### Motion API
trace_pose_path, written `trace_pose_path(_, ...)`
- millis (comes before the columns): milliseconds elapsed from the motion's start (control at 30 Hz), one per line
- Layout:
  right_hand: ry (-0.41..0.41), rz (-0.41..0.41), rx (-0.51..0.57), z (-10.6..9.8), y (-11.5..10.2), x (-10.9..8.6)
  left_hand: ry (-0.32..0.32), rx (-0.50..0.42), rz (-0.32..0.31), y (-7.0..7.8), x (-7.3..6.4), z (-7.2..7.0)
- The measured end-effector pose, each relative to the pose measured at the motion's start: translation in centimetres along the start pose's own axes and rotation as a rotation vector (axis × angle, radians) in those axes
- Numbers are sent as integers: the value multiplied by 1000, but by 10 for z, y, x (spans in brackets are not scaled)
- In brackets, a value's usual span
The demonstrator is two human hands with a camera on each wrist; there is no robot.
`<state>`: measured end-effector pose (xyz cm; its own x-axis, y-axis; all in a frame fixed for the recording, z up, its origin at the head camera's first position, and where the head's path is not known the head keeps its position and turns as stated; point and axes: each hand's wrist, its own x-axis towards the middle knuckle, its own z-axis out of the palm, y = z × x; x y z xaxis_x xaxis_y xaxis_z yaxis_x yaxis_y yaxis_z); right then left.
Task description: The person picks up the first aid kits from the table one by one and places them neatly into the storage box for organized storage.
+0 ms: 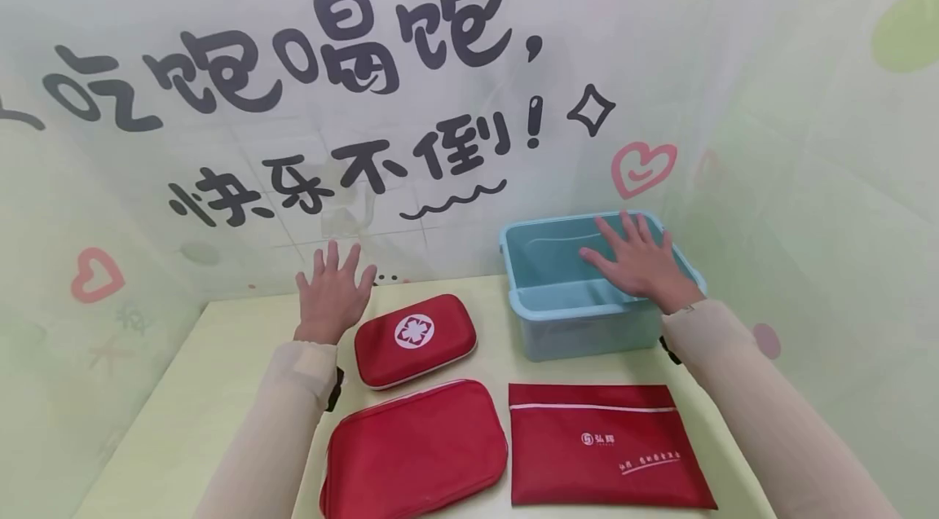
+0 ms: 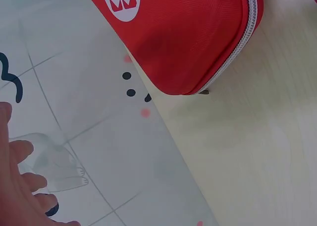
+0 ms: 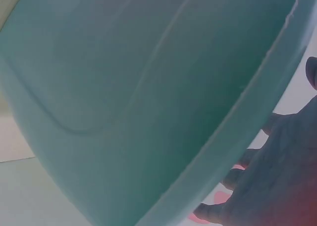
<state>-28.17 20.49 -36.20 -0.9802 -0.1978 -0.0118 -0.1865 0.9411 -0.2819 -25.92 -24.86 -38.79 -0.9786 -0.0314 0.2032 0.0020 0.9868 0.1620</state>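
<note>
My left hand is raised with its fingers spread, holding nothing. Just to its right lies a red zippered case with a white round emblem, its pale zipper visible in the left wrist view. My right hand, fingers also spread and holding nothing, overlaps the light blue plastic bin in the head view. In front of the case is a larger red pouch with rounded corners. A flat red document bag with a white zip line and white print lies beside that pouch, in front of the bin.
Everything stands on a pale yellow table. Behind it and at both sides hang whitish walls printed with large black characters, hearts and coloured dots. The bin stands at the back right of the table, near the wall.
</note>
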Motion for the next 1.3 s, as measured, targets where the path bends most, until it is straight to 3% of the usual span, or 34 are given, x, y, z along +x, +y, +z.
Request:
trace_pose_path(400, 47, -38, -12, -1, 8, -26, -203, -93, -74, -7, -17, 17)
trace_pose_path(933, 139, -71, 0, 6, 29, -62, -366, -195, -114, -17, -31, 44)
trace_pose_path(1300, 231, -47, 31, 14, 43, -80, -400, -261, -89, -18, -38, 60)
